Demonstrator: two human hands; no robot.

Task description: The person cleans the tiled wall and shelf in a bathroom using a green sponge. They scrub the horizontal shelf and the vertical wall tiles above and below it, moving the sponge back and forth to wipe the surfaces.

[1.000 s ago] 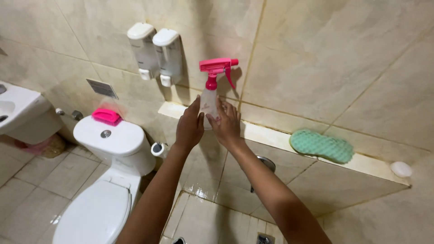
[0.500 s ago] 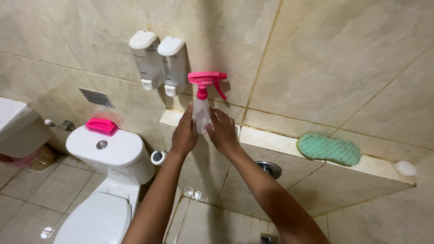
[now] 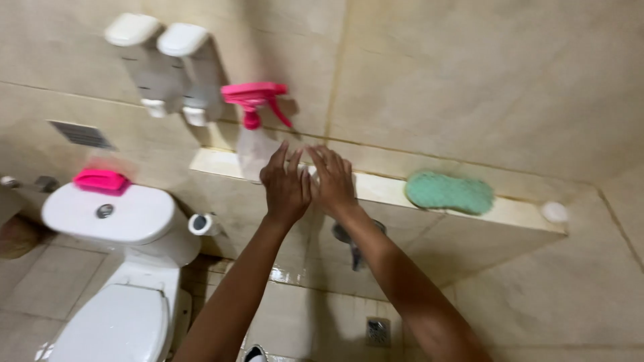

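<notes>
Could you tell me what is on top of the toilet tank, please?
On the white toilet tank, a pink object lies near the back left edge, beside the round flush button. Blur hides what kind of object it is, and its underside is covered.

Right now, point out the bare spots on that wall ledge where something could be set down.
The ledge is bare between the right hand and the green sponge, with a short patch between the sponge and the small white round thing. The left end is crowded: the spray bottle stands there, with the left hand beside it.
</notes>
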